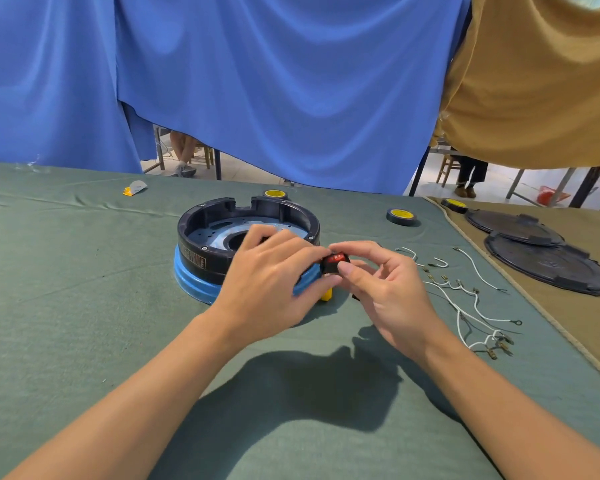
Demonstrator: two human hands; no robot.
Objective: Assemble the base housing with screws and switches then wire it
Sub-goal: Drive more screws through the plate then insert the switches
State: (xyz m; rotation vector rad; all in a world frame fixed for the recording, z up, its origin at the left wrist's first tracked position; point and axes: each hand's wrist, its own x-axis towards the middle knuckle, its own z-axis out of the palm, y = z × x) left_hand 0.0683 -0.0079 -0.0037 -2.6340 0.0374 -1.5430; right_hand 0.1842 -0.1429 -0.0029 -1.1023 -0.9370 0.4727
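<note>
A round black base housing (207,233) with a blue lower ring stands open side up on the green cloth at the centre. My left hand (274,275) lies against its near right rim, fingers curled round the wall. My right hand (385,282) pinches a small black rocker switch with a red face (335,262) between thumb and forefinger, right beside the housing's rim. The fingertips of both hands meet at the switch. A yellow object (327,294) shows below the hands, mostly hidden.
White wires with metal terminals (465,299) lie spread to the right. Three rolls of tape (400,216) sit behind the housing and at the right. Two black round covers (548,261) rest on a tan cloth at far right. A small yellow-grey item (134,187) lies far left.
</note>
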